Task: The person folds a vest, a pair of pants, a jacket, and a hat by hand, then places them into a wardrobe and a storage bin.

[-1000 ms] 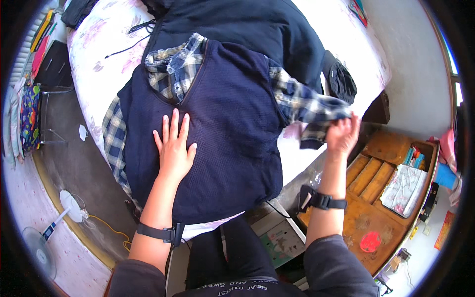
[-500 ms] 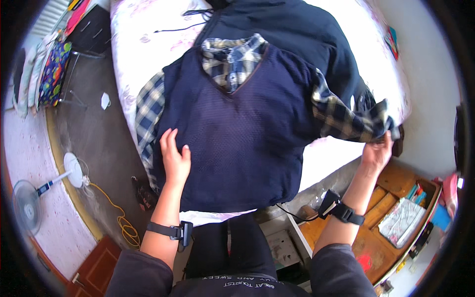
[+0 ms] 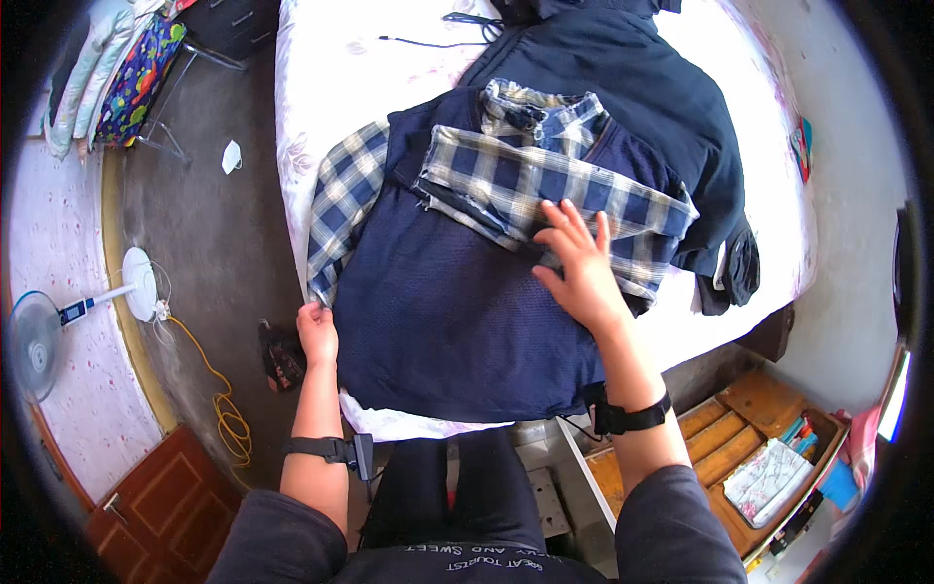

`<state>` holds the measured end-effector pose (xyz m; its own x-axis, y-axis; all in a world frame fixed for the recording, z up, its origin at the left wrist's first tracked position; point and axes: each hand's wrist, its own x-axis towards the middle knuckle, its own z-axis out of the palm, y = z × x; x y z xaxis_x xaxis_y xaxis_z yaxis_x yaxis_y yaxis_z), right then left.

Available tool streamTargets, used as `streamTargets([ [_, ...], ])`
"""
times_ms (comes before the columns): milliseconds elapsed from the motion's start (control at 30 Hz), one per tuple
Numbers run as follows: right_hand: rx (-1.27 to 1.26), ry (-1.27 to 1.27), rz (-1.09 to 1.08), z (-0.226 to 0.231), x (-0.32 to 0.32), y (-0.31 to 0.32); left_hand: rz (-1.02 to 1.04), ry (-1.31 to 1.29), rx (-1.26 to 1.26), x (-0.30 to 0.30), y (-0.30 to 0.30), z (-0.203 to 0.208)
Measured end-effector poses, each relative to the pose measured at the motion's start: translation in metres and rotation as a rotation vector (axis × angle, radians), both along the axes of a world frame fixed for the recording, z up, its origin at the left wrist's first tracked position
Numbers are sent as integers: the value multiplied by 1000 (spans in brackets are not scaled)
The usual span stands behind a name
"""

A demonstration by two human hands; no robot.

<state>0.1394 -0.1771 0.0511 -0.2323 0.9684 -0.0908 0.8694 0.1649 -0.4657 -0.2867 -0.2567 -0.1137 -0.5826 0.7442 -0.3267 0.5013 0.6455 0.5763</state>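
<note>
A navy knit sweater (image 3: 457, 302) with a V-neck and a plaid shirt collar (image 3: 545, 112) lies spread on the bed. Its right-hand plaid sleeve (image 3: 574, 190) is folded across the chest, below the collar. Over that sleeve my right hand (image 3: 579, 268) rests with fingers spread, holding nothing. The left-hand plaid sleeve (image 3: 345, 200) hangs along the bed's left side. At its cuff, my left hand (image 3: 318, 334) has its fingers pinched on the end. Beneath and beyond the sweater lies a black jacket (image 3: 632, 102).
The white floral bed sheet (image 3: 326, 58) surrounds the clothes. An open wooden drawer (image 3: 700, 457) with odds and ends stands at the lower right. On the left are a fan (image 3: 37, 346), a yellow cord (image 3: 222, 409) on the floor and a dark bag (image 3: 280, 358).
My right hand has brought the right sleeve leftward across the chest and let go of it. My left hand has gone from the sweater's side to the left cuff. The view has shifted.
</note>
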Motion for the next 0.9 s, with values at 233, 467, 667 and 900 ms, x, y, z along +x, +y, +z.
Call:
streamTargets([
  [233,193,-373,-419,-22,35,10,-67,317,-34,3,18,16],
  [467,145,-418,-398,-76,73,11,-113,13,-255,-22,37,15],
  [667,90,-335,-456,-46,52,7,373,-16,400,-54,45,56],
  [900,277,208,-304,-4,-28,-10,-210,357,1001,-3,136,204],
])
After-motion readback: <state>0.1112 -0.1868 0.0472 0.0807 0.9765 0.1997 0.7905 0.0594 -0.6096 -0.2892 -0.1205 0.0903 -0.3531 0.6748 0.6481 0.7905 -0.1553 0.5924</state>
